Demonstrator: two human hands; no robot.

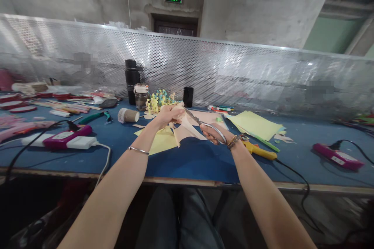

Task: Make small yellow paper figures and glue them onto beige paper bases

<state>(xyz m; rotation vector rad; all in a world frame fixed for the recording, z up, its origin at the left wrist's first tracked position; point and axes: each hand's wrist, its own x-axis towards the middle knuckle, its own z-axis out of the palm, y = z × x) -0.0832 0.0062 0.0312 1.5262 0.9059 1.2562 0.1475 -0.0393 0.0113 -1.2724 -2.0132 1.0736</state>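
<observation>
My left hand (168, 114) pinches a sheet of peach craft paper (184, 131) at its upper edge, and the sheet hangs in folds over the blue table. My right hand (212, 134) has its fingers through the loops of a pair of steel scissors (208, 124). The blades reach up and left into the paper near my left hand. A yellow paper sheet (160, 141) lies under the peach paper, and more peach paper lies beyond it. A second yellow sheet (254, 125) rests to the right of my hands.
A black flask (132, 81), a glass jar (141, 97), a phone (188, 97) and yellow-blue paper flowers (157, 102) stand against a perforated metal screen (204, 66). Pink devices, cables, a tape roll, and a yellow-handled tool crowd the table. People sit behind the screen.
</observation>
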